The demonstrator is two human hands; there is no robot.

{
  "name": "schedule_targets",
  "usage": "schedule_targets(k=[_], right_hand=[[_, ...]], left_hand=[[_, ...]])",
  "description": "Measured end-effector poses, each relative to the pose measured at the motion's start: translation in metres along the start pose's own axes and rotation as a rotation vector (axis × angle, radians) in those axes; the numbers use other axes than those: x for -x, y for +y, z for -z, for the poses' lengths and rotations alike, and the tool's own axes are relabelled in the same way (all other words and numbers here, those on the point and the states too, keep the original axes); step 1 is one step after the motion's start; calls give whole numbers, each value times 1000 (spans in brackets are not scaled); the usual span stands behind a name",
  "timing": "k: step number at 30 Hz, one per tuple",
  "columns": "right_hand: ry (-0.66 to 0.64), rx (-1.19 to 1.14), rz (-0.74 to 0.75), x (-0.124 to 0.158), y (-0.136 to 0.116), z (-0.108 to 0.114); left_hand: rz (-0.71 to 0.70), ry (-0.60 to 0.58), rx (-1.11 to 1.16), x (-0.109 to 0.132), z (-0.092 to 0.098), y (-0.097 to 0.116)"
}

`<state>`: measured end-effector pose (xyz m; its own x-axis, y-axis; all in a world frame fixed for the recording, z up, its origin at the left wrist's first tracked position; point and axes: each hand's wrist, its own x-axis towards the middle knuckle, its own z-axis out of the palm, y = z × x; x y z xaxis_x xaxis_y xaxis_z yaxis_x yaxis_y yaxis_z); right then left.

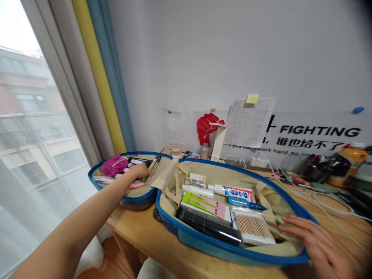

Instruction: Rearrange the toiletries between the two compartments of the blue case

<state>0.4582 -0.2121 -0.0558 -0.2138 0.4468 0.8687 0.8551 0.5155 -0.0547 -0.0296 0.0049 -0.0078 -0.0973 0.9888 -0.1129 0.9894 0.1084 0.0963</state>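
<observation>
Reaches with the left hand (140,170) to the far left, into the left half of an open blue case (136,198) on a wooden desk (142,232). Bends the fingers down onto a clutter of pens and small tubes (148,164) packed there, just right of a pink bath pouf (114,164); cannot tell a real pinch from a mere touch. Rests the right hand (316,242) flat on the near right corner of the case's right half, fingers stretched out and slightly spread, gripping nothing, fingertips (290,221) on the beige lining close to a pack of cotton swabs (252,228). Shows, in that right half, a long black tube (209,228) nearest, a green and pink box (203,203) behind it, then a toothpaste tube (235,191) and a white tube (197,190) farther back. Beyond the case: white cables (325,201) trailing over the desk on the right, a printed sheet (250,124) with a yellow sticky note (252,99) on the far wall, a red fist sticker (207,127) just left of it, curtains (99,77) and a window (29,116) at the left.
</observation>
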Motion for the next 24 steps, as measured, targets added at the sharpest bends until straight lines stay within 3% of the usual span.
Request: schedule_targets(k=[11, 16, 21, 24], right_hand=[[12, -27, -73, 3, 1, -1], [24, -29, -41, 4, 1, -1], [16, -17, -39, 6, 3, -1], [3, -6, -36, 10, 6, -2]], left_hand=[[-14, -5, -91, 0, -6, 6], [-51, 81, -76, 7, -1, 16], [-177, 249, -42, 30, 23, 42], [-383, 331, -30, 57, 36, 73]])
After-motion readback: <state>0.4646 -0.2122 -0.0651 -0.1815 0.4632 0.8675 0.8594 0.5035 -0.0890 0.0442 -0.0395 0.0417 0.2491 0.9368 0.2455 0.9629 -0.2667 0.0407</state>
